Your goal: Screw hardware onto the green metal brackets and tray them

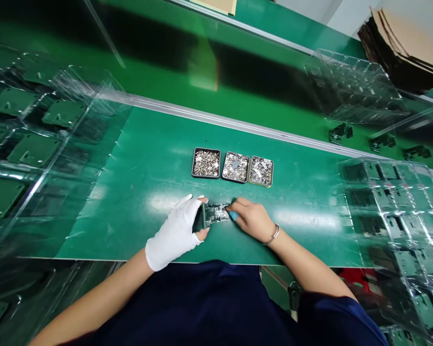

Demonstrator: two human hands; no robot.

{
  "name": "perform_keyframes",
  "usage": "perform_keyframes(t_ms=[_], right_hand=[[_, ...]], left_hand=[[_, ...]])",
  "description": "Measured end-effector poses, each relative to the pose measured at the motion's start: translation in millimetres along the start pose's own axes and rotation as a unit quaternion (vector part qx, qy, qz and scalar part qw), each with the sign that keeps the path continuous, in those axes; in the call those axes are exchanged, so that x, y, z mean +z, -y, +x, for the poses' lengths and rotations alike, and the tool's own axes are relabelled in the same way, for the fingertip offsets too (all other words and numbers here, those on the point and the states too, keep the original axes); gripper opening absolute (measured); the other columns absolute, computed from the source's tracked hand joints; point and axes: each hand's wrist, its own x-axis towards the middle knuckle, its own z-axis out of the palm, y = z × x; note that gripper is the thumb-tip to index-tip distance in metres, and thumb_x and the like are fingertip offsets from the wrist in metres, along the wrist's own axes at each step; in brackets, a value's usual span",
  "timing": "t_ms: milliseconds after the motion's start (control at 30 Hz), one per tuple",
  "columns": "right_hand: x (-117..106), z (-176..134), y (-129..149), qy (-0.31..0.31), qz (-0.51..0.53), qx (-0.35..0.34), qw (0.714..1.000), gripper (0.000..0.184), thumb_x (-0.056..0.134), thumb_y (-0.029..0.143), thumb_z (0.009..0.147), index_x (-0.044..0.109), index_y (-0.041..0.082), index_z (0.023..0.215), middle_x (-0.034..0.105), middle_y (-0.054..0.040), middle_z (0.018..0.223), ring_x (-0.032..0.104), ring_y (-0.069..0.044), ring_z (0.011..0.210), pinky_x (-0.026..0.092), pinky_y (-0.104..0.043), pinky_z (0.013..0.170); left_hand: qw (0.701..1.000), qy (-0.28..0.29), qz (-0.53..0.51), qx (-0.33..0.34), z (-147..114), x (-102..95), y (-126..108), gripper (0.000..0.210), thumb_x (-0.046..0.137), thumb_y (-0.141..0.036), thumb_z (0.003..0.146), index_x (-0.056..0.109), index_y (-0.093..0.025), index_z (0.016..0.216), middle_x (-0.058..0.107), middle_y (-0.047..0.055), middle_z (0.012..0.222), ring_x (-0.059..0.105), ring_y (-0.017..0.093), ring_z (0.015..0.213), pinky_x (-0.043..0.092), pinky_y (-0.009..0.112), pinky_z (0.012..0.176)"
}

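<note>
My gloved left hand [176, 230] grips a metal mechanism [215, 213] before the parts trays [234, 180] — my right hand [253, 219] seemingly pinches its end.

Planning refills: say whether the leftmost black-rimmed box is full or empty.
Not empty: shiny pieces cover the bottom of the box; depth unclear.

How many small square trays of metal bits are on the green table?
3, in a row near the middle of the table: the left tray, the middle tray close beside it, and the right tray next to that.
</note>
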Motion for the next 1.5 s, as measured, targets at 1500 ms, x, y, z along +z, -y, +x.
perform_keyframes(t_ms=[1500], right_hand=[[-66.5,9.4,-73.5,-0.129,-0.115,0.088,0.981,0.032,0.048,0.002,0.080,0.067,0.019,0.100,0.063,-0.0088,0.099,0.053,-0.022,0.090,0.038,-0.034,0.081]], left_hand=[[0.994,0.088,-0.016,0.059,41.0,-13.8,-13.9,0.059,0.053,-0.039,0.083,0.038,-0.017,0.136,0.050,0.015,0.134,0.049,0.030,0.123,0.043,0.046,0.101]])
